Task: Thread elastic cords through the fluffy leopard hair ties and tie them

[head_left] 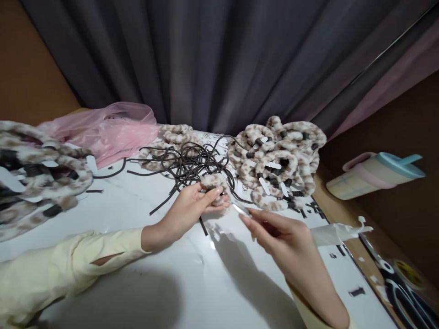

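Note:
My left hand is closed on a small fluffy white-and-brown plush piece, held just above the table. Close to its right side, my right hand pinches a slim silvery tool whose tip points at the plush. Most of that tool is hidden by my fingers, so its exact kind does not show. A tangled heap of dark cords lies behind the left hand, and one cord end shows below it.
Spotted plush rings with white tags are piled at right, more plush rings at left. A pink plastic bag lies behind. On the right are a tumbler, a whitish tube, scissors and a tape roll.

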